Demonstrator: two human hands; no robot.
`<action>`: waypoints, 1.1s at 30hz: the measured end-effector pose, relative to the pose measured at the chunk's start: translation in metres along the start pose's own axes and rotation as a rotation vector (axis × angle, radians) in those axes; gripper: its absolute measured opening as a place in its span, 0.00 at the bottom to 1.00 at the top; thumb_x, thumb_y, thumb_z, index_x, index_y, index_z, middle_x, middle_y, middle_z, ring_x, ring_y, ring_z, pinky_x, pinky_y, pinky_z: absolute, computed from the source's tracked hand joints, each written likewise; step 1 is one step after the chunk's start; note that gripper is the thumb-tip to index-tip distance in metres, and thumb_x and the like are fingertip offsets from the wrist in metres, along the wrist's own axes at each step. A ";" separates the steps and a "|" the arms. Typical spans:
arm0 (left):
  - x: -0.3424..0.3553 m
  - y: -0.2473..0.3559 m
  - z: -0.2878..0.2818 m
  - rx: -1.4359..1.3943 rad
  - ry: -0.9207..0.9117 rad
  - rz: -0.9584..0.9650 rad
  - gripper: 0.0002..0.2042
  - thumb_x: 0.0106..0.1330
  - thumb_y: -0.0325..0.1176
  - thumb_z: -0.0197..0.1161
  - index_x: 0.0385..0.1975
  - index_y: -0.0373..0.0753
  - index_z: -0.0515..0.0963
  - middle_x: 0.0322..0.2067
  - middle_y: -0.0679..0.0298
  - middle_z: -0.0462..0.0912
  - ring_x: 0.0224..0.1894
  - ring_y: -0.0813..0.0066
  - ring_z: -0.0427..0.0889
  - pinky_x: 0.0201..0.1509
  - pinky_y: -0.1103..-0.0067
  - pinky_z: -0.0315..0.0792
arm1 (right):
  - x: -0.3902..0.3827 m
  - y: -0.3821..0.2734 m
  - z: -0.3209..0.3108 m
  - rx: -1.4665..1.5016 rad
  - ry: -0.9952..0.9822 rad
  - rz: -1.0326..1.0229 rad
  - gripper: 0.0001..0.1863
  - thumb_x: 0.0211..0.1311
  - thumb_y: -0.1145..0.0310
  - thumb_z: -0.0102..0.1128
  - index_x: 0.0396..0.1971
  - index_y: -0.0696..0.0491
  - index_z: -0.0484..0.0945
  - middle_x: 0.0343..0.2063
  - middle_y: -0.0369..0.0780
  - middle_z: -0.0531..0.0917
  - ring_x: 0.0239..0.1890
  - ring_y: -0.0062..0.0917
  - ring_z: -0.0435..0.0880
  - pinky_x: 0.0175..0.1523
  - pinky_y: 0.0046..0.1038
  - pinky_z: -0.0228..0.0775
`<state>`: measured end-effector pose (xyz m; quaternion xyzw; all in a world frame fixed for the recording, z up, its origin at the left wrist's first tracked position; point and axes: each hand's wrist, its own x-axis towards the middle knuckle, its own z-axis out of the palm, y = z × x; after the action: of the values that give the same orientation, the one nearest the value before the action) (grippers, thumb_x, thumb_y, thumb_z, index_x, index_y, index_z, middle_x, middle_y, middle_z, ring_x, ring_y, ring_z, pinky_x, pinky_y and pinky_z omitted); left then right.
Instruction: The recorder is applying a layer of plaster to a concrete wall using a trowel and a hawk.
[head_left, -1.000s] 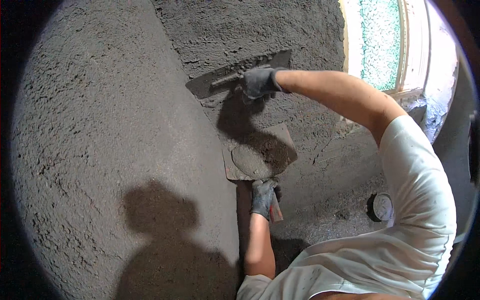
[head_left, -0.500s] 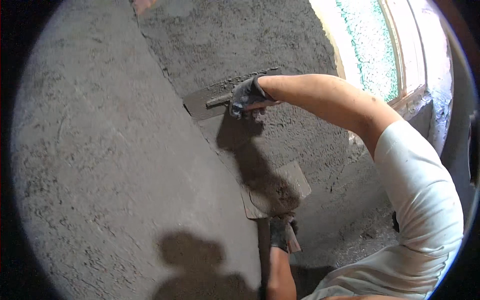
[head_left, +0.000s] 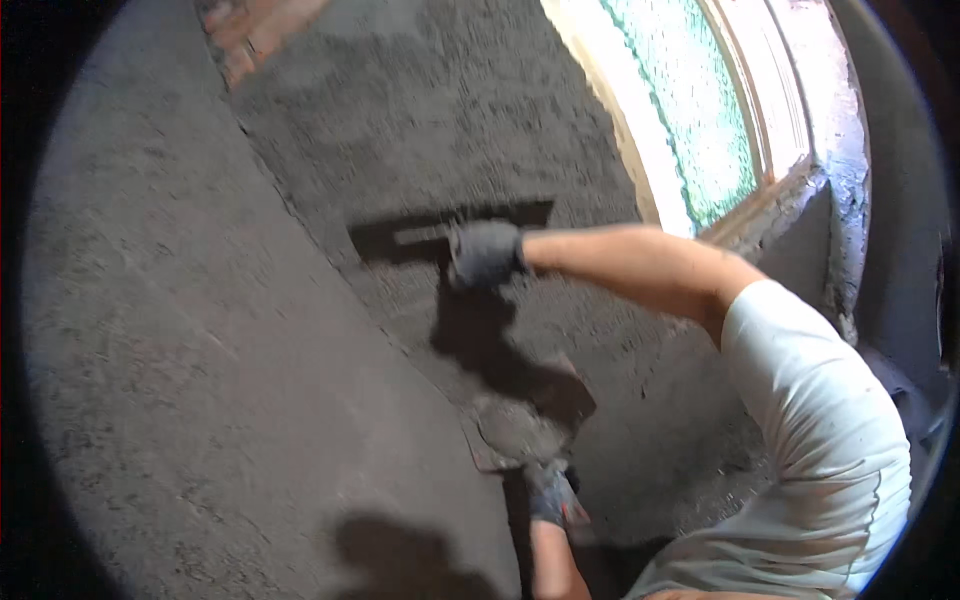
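My right hand point(head_left: 485, 252), in a dark grey glove, is closed around the handle of a plastering trowel point(head_left: 378, 242). The trowel's long, dark blade is held at the grey plastered wall, to the right of the corner line; whether it touches cannot be told. Lower down, my left hand point(head_left: 550, 495), also gloved, grips the handle of a plasterer's hawk point(head_left: 486, 459). A mound of wet grey plaster point(head_left: 518, 428) sits on the hawk's plate. The shadow of my right arm falls across part of the plate.
Another plastered wall point(head_left: 200, 330) fills the left side and meets the worked wall at a corner. Exposed brick point(head_left: 265, 35) shows at the upper left. At the upper right is a window point(head_left: 690, 110) with patterned glass and a pale frame.
The view has shifted, showing more brick at the upper left. My right hand has moved the trowel away from the corner, and its blade looks darker. My left hand still holds the loaded hawk.
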<state>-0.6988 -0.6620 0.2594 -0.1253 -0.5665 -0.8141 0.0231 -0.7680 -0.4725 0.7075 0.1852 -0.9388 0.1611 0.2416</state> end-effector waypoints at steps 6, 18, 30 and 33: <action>-0.001 0.094 0.053 0.056 0.090 -0.439 0.12 0.51 0.32 0.60 0.36 0.40 0.75 0.24 0.64 0.75 0.22 0.70 0.75 0.23 0.75 0.70 | -0.046 0.030 0.025 0.005 0.145 0.144 0.15 0.44 0.58 0.57 0.27 0.55 0.77 0.24 0.48 0.80 0.26 0.36 0.80 0.31 0.36 0.70; -0.013 0.082 0.053 0.023 0.093 -0.513 0.06 0.50 0.33 0.65 0.26 0.43 0.77 0.13 0.69 0.73 0.10 0.76 0.69 0.13 0.80 0.64 | -0.045 0.072 0.066 0.697 -0.178 0.130 0.07 0.48 0.66 0.56 0.19 0.53 0.73 0.13 0.39 0.76 0.17 0.25 0.76 0.20 0.29 0.67; -0.008 0.124 0.073 0.072 0.073 -0.529 0.07 0.53 0.34 0.63 0.24 0.40 0.74 0.13 0.65 0.73 0.10 0.74 0.71 0.12 0.79 0.65 | -0.210 0.034 0.105 -0.266 -0.155 -0.113 0.18 0.46 0.54 0.58 0.15 0.56 0.74 0.13 0.47 0.75 0.20 0.39 0.77 0.27 0.36 0.69; -0.004 0.135 0.083 0.343 0.003 -0.432 0.07 0.56 0.34 0.60 0.30 0.38 0.75 0.15 0.64 0.75 0.11 0.76 0.72 0.12 0.80 0.67 | -0.205 0.023 0.088 -0.199 -0.269 -0.154 0.16 0.43 0.56 0.58 0.20 0.56 0.76 0.18 0.48 0.77 0.24 0.41 0.78 0.30 0.38 0.70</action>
<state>-0.6556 -0.6336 0.4098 0.0053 -0.7097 -0.6925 -0.1295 -0.6458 -0.4314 0.5246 0.2517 -0.9570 0.0224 0.1426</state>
